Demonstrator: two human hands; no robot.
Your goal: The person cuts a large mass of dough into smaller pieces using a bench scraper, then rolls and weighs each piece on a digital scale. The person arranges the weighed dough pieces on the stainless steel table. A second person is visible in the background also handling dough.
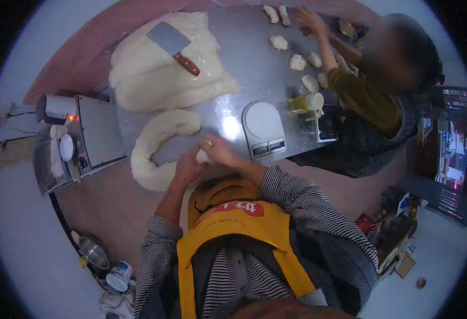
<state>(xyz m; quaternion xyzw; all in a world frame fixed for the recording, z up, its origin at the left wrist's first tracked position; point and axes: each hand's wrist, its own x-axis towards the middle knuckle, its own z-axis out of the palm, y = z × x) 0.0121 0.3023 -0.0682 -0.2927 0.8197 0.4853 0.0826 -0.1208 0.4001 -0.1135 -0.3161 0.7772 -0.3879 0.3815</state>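
Note:
Between my two hands a small piece of dough (202,156) is gripped near the table's front edge. My left hand (190,164) holds it from the left, and my right hand (219,150) closes on its upper right side. A thick curved roll of dough (143,153) lies just left of my hands. Behind it spreads a large slab of dough (153,87), with a cleaver (173,44) with a wooden handle resting flat on top. To the right of my hands stands a white kitchen scale (263,123) with nothing on its round platform.
At the right a co-worker's hands (311,24) are over the metal table (249,52), near several dough pieces (298,62). A bottle of yellow liquid (299,103) lies by the scale. At the left is a side table (98,131) with a white cup. A metal bowl (94,252) stands lower left.

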